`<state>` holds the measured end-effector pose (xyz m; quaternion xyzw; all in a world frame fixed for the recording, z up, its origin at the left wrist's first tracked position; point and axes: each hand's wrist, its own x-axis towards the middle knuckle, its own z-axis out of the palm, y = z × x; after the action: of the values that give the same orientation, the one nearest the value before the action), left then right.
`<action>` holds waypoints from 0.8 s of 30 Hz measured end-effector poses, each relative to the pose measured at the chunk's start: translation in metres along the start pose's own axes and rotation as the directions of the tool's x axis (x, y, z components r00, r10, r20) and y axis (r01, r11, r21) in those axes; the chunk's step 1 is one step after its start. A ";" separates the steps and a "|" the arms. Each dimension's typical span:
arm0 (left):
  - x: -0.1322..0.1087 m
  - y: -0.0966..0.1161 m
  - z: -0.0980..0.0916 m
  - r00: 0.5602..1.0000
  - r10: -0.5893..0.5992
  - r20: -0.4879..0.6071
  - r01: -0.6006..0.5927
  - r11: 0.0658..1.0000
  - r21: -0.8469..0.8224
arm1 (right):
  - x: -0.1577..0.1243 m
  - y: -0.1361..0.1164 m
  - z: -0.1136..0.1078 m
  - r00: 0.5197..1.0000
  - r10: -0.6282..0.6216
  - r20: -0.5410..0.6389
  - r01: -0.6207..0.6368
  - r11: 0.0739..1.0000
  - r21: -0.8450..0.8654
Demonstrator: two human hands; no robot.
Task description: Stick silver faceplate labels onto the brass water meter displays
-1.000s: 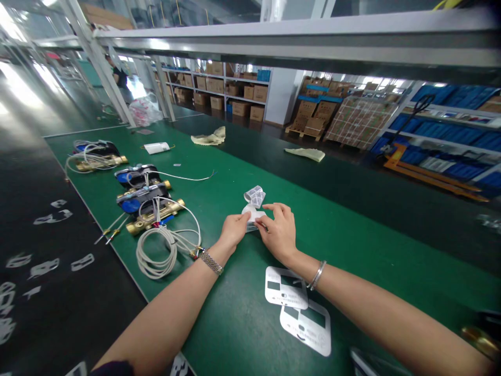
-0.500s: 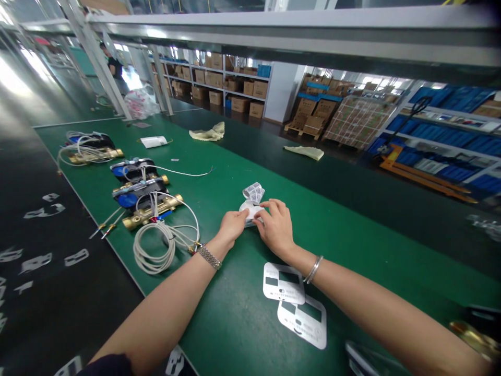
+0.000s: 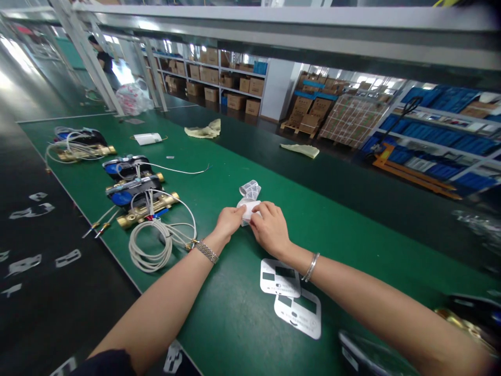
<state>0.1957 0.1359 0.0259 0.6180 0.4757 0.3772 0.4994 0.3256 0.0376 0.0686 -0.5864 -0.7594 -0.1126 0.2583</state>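
On the green belt (image 3: 336,230) both my hands meet on a small white roll of labels (image 3: 249,206), whose printed strip curls up behind it. My left hand (image 3: 227,222) pinches the roll from the left, a metal watch on that wrist. My right hand (image 3: 269,227) closes over its right side, fingertips on the white paper, a bangle on the wrist. Two white faceplate stickers (image 3: 290,295) lie on the belt just under my right forearm.
Several brass water meters with blue covers and coiled white cable (image 3: 143,201) line the belt's left edge. Yellowish cloths (image 3: 203,130) lie farther up. A dark meter part (image 3: 465,318) sits at the lower right. A person (image 3: 102,62) stands far back left by shelves of cartons.
My hands have stayed on the label roll; my right fingers have shifted further over it. The view has drifted slightly, sliding everything a little left and up.
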 end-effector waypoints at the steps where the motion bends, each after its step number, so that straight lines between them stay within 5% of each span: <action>1: 0.000 0.000 0.000 1.000 0.011 -0.005 -0.011 1.000 0.013 | -0.002 -0.003 -0.005 1.000 -0.001 0.026 0.000 1.000 0.028; 5: 0.001 0.002 -0.004 0.993 0.084 -0.082 -0.077 0.994 0.083 | -0.019 -0.007 -0.044 0.992 0.099 0.082 -0.111 0.982 0.154; 9: -0.001 0.009 -0.013 0.927 0.214 -0.308 -0.166 0.971 0.173 | -0.061 0.006 -0.117 0.940 0.332 0.085 -0.338 0.857 0.390; 12: -0.010 0.020 -0.014 0.838 0.356 -0.414 -0.275 0.930 0.244 | -0.117 0.021 -0.179 0.818 0.575 -0.016 -0.489 0.710 0.507; 15: -0.041 0.035 0.003 0.759 0.520 -0.393 -0.434 0.853 0.290 | -0.191 0.029 -0.228 0.626 0.769 -0.127 -0.613 0.586 0.530; 17: -0.082 0.048 0.026 0.728 0.634 -0.262 -0.564 0.770 0.299 | -0.242 0.027 -0.246 0.475 0.865 -0.158 -0.652 0.467 0.597; 20: -0.162 0.069 0.070 0.683 0.688 0.246 -0.730 0.658 0.188 | -0.307 0.017 -0.254 0.291 0.949 -0.125 -0.639 0.289 0.712; 22: -0.215 0.085 0.102 0.557 0.638 0.532 -0.789 0.606 0.099 | -0.335 0.008 -0.249 0.227 0.971 -0.071 -0.623 0.201 0.756; 24: -0.258 0.101 0.133 0.435 0.567 0.699 -0.850 0.515 0.110 | -0.352 -0.002 -0.242 0.205 0.978 -0.027 -0.606 0.149 0.781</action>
<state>0.2747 -0.1522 0.0984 0.9412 0.0533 0.2257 0.2458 0.4501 -0.3708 0.0872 -0.7234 -0.1677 0.1501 0.6527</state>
